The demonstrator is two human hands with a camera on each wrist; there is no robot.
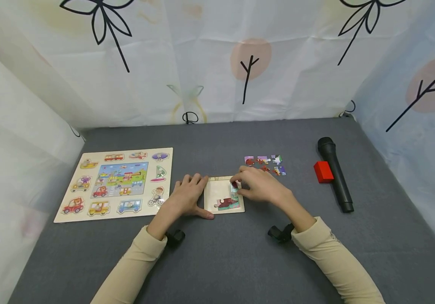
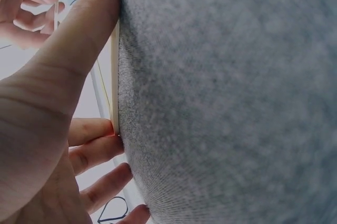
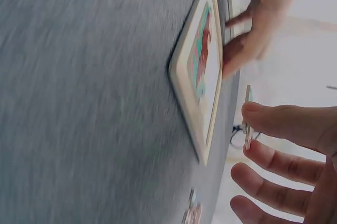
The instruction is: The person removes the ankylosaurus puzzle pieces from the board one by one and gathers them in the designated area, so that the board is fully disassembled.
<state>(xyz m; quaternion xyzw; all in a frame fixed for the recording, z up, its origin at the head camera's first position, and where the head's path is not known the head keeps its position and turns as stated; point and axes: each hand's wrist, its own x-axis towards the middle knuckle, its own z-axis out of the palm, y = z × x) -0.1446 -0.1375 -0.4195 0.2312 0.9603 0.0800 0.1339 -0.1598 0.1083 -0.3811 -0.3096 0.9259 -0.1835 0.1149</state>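
A small square wooden puzzle tray (image 1: 217, 188) lies on the table, with a few joined pieces (image 1: 226, 204) showing a brown figure on green along its near side. My left hand (image 1: 187, 198) steadies the tray from the left; its fingers touch the edge and its thumb lies along the near corner. Above the tray's right part, my right hand (image 1: 259, 184) pinches a thin puzzle piece (image 3: 248, 138) between thumb and index finger. That piece is held on edge in the right wrist view, its picture mostly hidden. Several loose puzzle pieces (image 1: 264, 161) lie just beyond the right hand.
A large wooden vehicle puzzle board (image 1: 86, 158) lies at the left. On the right a black microphone (image 1: 339, 181) lies against a red block (image 1: 323, 172). Printed white curtains (image 1: 209, 63) stand behind and beside the grey table (image 1: 225, 261).
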